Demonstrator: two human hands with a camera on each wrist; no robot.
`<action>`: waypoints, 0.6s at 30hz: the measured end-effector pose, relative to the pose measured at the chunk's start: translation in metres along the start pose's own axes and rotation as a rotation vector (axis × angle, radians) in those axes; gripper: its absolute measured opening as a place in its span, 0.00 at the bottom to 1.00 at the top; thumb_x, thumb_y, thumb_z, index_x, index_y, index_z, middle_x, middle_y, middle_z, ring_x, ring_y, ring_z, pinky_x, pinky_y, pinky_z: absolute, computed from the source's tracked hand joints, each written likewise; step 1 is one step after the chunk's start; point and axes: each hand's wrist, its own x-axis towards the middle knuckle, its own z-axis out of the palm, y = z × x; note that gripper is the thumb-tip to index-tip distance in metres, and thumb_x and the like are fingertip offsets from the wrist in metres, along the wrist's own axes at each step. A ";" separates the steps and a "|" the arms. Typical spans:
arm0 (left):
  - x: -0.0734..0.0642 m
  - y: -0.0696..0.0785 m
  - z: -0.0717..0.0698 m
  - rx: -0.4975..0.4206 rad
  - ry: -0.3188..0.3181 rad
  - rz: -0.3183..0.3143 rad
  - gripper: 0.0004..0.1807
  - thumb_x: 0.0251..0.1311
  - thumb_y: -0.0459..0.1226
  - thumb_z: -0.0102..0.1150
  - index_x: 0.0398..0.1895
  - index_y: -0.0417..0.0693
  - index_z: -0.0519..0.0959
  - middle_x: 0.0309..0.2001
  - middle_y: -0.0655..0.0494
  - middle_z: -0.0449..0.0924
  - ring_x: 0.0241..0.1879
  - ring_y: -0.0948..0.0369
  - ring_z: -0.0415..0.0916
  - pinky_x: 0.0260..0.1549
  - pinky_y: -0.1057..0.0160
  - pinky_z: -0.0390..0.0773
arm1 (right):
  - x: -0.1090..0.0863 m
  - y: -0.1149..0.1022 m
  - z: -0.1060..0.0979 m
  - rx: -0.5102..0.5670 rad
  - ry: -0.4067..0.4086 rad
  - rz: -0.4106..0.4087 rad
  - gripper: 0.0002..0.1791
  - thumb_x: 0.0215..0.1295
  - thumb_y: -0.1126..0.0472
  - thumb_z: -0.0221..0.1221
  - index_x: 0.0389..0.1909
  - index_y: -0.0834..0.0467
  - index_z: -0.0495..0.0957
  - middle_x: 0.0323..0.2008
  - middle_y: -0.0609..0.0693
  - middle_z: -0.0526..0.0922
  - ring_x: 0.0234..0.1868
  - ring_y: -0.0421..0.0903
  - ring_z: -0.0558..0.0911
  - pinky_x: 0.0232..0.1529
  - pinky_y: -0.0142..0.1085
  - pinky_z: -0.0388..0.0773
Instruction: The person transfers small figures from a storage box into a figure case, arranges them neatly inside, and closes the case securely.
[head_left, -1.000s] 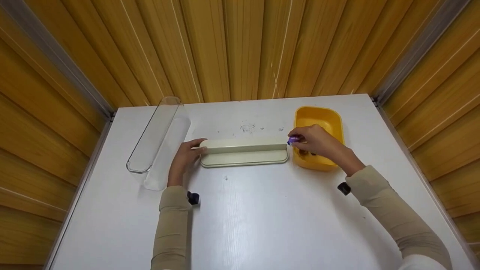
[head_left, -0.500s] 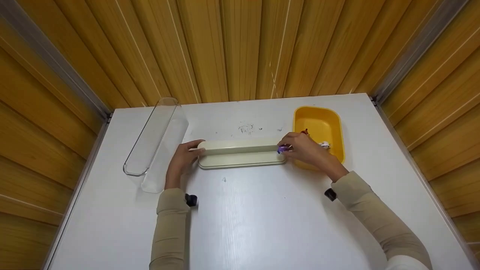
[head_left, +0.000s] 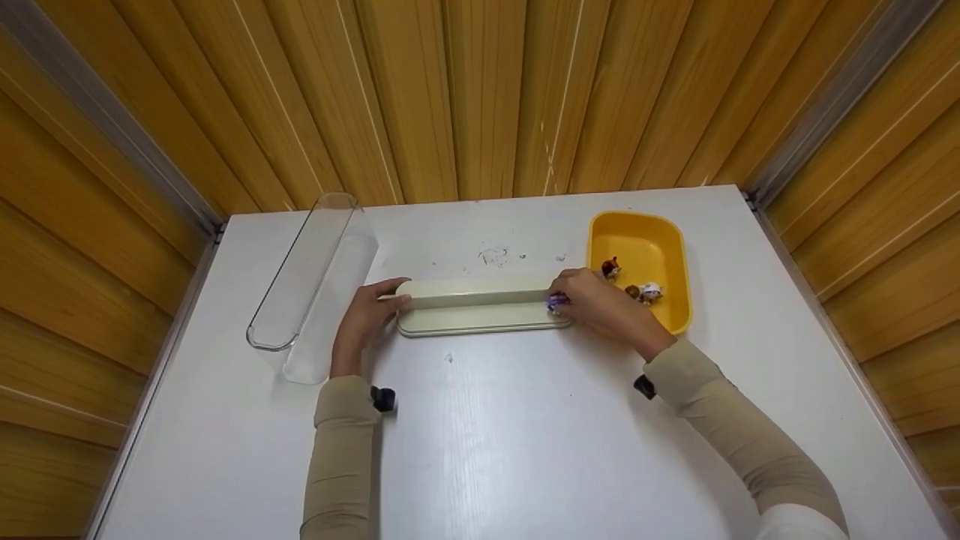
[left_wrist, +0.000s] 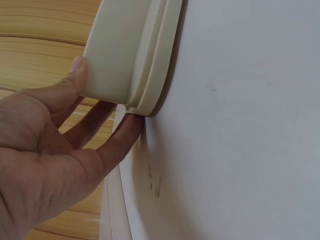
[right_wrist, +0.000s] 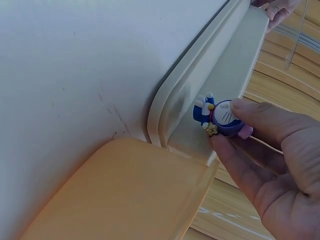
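Note:
A long cream-coloured box (head_left: 480, 315) with raised walls lies across the middle of the table. My left hand (head_left: 366, 319) holds its left end; in the left wrist view the thumb (left_wrist: 76, 75) presses the wall while fingers reach round the end and base. At the box's right end, my right hand (head_left: 596, 300) pinches a small blue and purple cat figurine (right_wrist: 225, 117) between thumb and fingers. The right wrist view shows its white whiskered face, red collar and a gold star, held at the box's opening.
Right of the box stands a yellow tub (head_left: 677, 262) with several small figurines, including a reddish one (head_left: 610, 267) and a white one (head_left: 651, 292). A clear, long lid (head_left: 304, 277) lies at the left. Wood-patterned panels (head_left: 480, 97) rise behind the white table (head_left: 480, 435).
My right hand has moved left from over the yellow tub to the box's right end, carrying the cat figurine. The figurines in the tub are uncovered. My left hand stays at the box.

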 end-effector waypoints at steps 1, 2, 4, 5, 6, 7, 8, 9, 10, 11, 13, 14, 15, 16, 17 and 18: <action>0.000 0.000 0.000 -0.003 0.000 0.000 0.24 0.70 0.37 0.62 0.69 0.47 0.76 0.68 0.45 0.73 0.65 0.49 0.74 0.66 0.51 0.72 | 0.000 0.001 0.001 0.009 0.000 0.005 0.15 0.68 0.62 0.67 0.54 0.59 0.85 0.48 0.51 0.85 0.47 0.47 0.84 0.55 0.43 0.83; 0.000 0.000 0.001 -0.006 -0.001 -0.001 0.25 0.70 0.37 0.62 0.69 0.47 0.75 0.68 0.45 0.73 0.66 0.48 0.73 0.66 0.51 0.72 | 0.000 0.001 0.002 0.020 -0.002 0.011 0.15 0.68 0.63 0.67 0.55 0.59 0.85 0.49 0.51 0.85 0.47 0.47 0.83 0.55 0.43 0.83; -0.001 0.000 0.001 -0.011 -0.001 -0.006 0.25 0.70 0.37 0.62 0.69 0.47 0.75 0.69 0.45 0.72 0.66 0.48 0.72 0.67 0.50 0.71 | -0.001 0.002 0.005 0.033 -0.004 0.017 0.16 0.68 0.63 0.66 0.55 0.59 0.84 0.50 0.51 0.83 0.49 0.48 0.83 0.56 0.44 0.82; -0.001 0.000 0.001 -0.014 -0.002 -0.011 0.25 0.70 0.37 0.62 0.69 0.47 0.75 0.69 0.45 0.72 0.67 0.48 0.72 0.67 0.51 0.71 | -0.001 0.003 0.006 0.038 -0.006 0.021 0.16 0.68 0.63 0.66 0.56 0.59 0.84 0.51 0.51 0.83 0.49 0.48 0.83 0.56 0.44 0.82; -0.001 0.000 0.001 -0.017 -0.002 -0.016 0.25 0.70 0.37 0.62 0.70 0.47 0.75 0.69 0.45 0.72 0.67 0.48 0.72 0.67 0.50 0.71 | -0.001 0.004 0.007 0.042 -0.005 0.021 0.16 0.68 0.63 0.66 0.56 0.59 0.84 0.51 0.51 0.82 0.49 0.48 0.82 0.57 0.44 0.82; -0.001 0.000 0.001 -0.015 -0.003 -0.018 0.25 0.70 0.37 0.62 0.70 0.47 0.75 0.70 0.45 0.72 0.67 0.48 0.72 0.68 0.50 0.70 | -0.001 0.005 0.009 0.037 -0.003 0.020 0.16 0.68 0.63 0.66 0.56 0.59 0.84 0.51 0.51 0.82 0.49 0.48 0.82 0.56 0.44 0.82; 0.000 0.000 0.001 -0.015 -0.005 -0.020 0.25 0.70 0.37 0.62 0.70 0.47 0.75 0.70 0.44 0.72 0.67 0.48 0.72 0.68 0.50 0.70 | 0.000 0.006 0.010 0.027 -0.001 0.017 0.16 0.68 0.63 0.66 0.56 0.59 0.84 0.51 0.51 0.82 0.48 0.48 0.82 0.56 0.44 0.82; 0.000 0.000 0.001 -0.016 -0.005 -0.022 0.25 0.70 0.37 0.62 0.70 0.47 0.75 0.70 0.44 0.72 0.67 0.48 0.72 0.68 0.51 0.70 | 0.000 0.006 0.010 0.022 0.001 0.014 0.16 0.68 0.63 0.66 0.55 0.60 0.84 0.50 0.52 0.82 0.47 0.48 0.82 0.55 0.43 0.83; 0.000 0.000 0.001 -0.014 -0.004 -0.022 0.25 0.70 0.37 0.62 0.69 0.47 0.75 0.69 0.44 0.72 0.67 0.48 0.72 0.67 0.51 0.70 | 0.000 0.007 0.011 0.020 0.006 0.011 0.16 0.68 0.63 0.66 0.55 0.60 0.84 0.50 0.52 0.82 0.46 0.48 0.82 0.55 0.43 0.83; 0.000 0.001 0.001 -0.009 -0.001 -0.019 0.25 0.70 0.37 0.62 0.69 0.47 0.75 0.69 0.44 0.72 0.67 0.48 0.72 0.67 0.51 0.71 | 0.000 0.007 0.011 0.019 0.010 0.009 0.15 0.68 0.63 0.66 0.54 0.60 0.84 0.49 0.52 0.81 0.45 0.48 0.82 0.54 0.42 0.83; 0.000 0.001 0.001 -0.017 0.000 -0.015 0.24 0.70 0.36 0.62 0.69 0.47 0.76 0.69 0.43 0.72 0.67 0.48 0.72 0.67 0.51 0.71 | 0.001 0.007 0.011 0.007 0.023 0.003 0.15 0.68 0.63 0.67 0.53 0.60 0.85 0.47 0.52 0.81 0.44 0.48 0.81 0.52 0.41 0.84; 0.000 0.001 0.000 -0.022 0.003 -0.015 0.24 0.70 0.36 0.63 0.69 0.46 0.76 0.68 0.43 0.72 0.66 0.48 0.72 0.67 0.51 0.71 | 0.001 0.007 0.011 0.007 0.027 0.002 0.14 0.68 0.63 0.67 0.53 0.61 0.85 0.47 0.52 0.81 0.43 0.48 0.81 0.52 0.41 0.84; 0.001 0.001 0.000 -0.024 0.004 -0.013 0.24 0.70 0.36 0.62 0.69 0.46 0.76 0.68 0.42 0.73 0.66 0.47 0.73 0.67 0.50 0.71 | 0.001 0.007 0.011 0.004 0.030 -0.001 0.14 0.67 0.62 0.67 0.53 0.61 0.85 0.47 0.53 0.81 0.43 0.48 0.81 0.51 0.41 0.84; 0.001 0.000 0.000 -0.022 0.007 -0.011 0.24 0.70 0.36 0.62 0.68 0.46 0.76 0.67 0.42 0.73 0.66 0.47 0.73 0.67 0.50 0.71 | 0.002 0.007 0.011 -0.004 0.032 -0.005 0.15 0.67 0.62 0.67 0.53 0.61 0.84 0.47 0.53 0.81 0.43 0.48 0.81 0.51 0.41 0.84; 0.001 0.000 0.000 -0.025 0.008 -0.012 0.24 0.70 0.36 0.62 0.68 0.45 0.76 0.67 0.41 0.73 0.65 0.47 0.73 0.67 0.50 0.71 | 0.002 0.007 0.011 -0.013 0.031 -0.008 0.15 0.68 0.62 0.67 0.53 0.61 0.84 0.47 0.53 0.81 0.43 0.48 0.81 0.51 0.41 0.84; 0.001 -0.001 0.000 -0.028 0.010 -0.017 0.24 0.70 0.35 0.62 0.68 0.45 0.76 0.67 0.41 0.73 0.65 0.47 0.73 0.67 0.50 0.71 | 0.002 0.006 0.012 -0.023 0.029 -0.013 0.15 0.68 0.62 0.67 0.53 0.61 0.84 0.48 0.53 0.81 0.44 0.48 0.81 0.51 0.42 0.84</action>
